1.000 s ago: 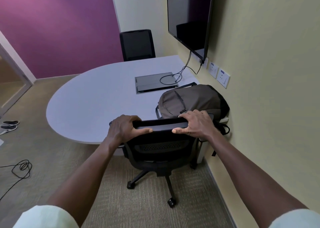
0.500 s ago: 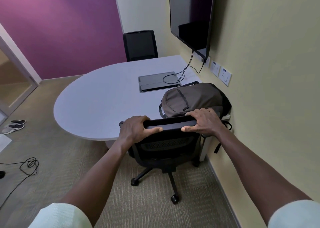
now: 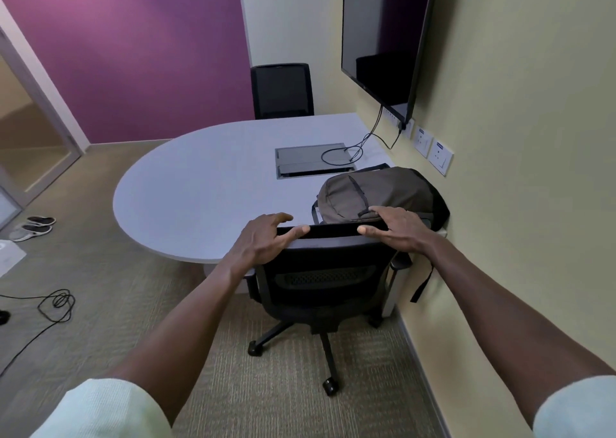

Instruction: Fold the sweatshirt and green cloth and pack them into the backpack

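We find both hands on the top rail of the black office chair [image 3: 328, 271], which stands tucked against the near edge of the grey table [image 3: 200, 191]. The left hand [image 3: 263, 241] grips the rail, fingers draped over its far side and thumb along the near face; the right hand [image 3: 396, 229] lies on the rail likewise, fingers flatter and reaching over, thumb along the near face. The grey-brown backpack [image 3: 376, 194] lies on its side on the table directly beyond the chair back, at the table's right end near the wall, its long axis running left to right across our view; it appears zipped, though the zip is too small to confirm. The right hand is the nearer, its fingertips just beside or touching the pack; we cannot tell which. One black strap [image 3: 421, 284] hangs off the table edge beside the wall. Neither sweatshirt nor green cloth appears in view. We judge the chair to be the obstacle between us and the pack, and packing not yet begun.
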The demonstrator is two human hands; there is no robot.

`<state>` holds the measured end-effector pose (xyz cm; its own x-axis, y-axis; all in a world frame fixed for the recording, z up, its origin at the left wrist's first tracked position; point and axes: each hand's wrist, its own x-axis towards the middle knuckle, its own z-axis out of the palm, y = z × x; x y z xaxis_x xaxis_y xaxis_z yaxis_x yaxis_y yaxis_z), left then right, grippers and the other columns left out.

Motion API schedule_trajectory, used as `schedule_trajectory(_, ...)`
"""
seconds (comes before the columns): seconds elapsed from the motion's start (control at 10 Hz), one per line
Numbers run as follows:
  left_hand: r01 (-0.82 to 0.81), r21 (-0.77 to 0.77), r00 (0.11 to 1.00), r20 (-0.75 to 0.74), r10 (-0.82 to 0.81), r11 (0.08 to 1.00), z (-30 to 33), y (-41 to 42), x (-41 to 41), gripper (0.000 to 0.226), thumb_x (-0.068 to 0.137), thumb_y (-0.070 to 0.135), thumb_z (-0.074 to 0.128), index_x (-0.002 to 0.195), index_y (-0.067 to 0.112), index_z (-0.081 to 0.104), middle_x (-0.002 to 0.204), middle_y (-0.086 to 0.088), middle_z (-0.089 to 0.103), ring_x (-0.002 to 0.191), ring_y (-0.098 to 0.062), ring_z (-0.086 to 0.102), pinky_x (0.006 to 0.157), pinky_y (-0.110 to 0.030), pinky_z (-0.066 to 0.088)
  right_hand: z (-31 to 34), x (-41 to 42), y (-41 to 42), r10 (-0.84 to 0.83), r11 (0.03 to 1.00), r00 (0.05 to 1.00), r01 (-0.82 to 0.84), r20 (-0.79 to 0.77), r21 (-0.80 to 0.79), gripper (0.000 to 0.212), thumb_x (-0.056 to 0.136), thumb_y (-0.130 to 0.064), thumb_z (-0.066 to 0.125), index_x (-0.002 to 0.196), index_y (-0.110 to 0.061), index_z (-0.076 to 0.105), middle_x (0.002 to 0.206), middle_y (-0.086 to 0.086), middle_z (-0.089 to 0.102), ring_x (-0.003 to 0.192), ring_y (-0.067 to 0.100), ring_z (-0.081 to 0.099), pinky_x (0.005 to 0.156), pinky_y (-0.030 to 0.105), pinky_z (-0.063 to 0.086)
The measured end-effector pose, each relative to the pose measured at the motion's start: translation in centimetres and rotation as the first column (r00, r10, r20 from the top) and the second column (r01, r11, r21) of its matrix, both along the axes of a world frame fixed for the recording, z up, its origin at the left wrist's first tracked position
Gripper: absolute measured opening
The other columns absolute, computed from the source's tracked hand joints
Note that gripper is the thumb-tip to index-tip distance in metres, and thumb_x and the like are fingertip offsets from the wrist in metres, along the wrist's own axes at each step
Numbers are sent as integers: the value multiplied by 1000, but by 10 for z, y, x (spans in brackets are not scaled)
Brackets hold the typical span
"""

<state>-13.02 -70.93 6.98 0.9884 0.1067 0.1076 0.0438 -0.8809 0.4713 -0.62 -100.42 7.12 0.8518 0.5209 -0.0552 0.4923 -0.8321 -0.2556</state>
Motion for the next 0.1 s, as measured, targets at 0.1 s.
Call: schedule_trajectory(0.1,-31,-16,999,29,31,999,6,11,-6,101,76,93,22,136,19,57,140,-4,59,128,-22,53,103,-41,42,10,-4,15,2,998,1000,-3,17,65,115,68,-99,14,146,-21,44,145,5,52,133,24,46,104,47,38)
